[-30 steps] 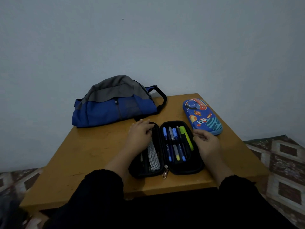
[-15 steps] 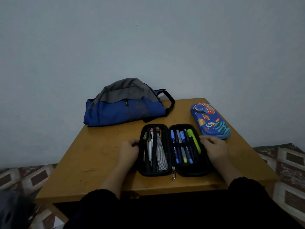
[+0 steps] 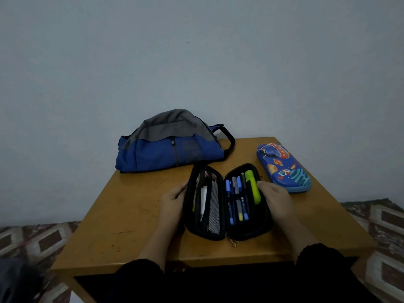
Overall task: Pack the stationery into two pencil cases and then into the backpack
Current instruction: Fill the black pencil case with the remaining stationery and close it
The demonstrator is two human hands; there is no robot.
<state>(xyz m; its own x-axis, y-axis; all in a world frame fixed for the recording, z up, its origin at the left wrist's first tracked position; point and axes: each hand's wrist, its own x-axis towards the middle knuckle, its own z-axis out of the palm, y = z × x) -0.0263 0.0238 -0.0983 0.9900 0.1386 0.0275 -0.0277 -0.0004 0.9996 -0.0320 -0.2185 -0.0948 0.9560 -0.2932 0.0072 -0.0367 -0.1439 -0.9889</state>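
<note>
Your left hand (image 3: pixel 172 200) grips the outer left edge of the open black pencil case (image 3: pixel 227 202), fingers curled round its rim; your right hand (image 3: pixel 274 200) curls over the right edge beside the yellow highlighter (image 3: pixel 252 186). Both forearms reach forward from black sleeves. The case lies spread flat near the front of the table (image 3: pixel 131 215), its long axis and pens pointing away from you. The blue patterned case (image 3: pixel 284 167) lies shut to the right, the backpack (image 3: pixel 172 143) behind.
</note>
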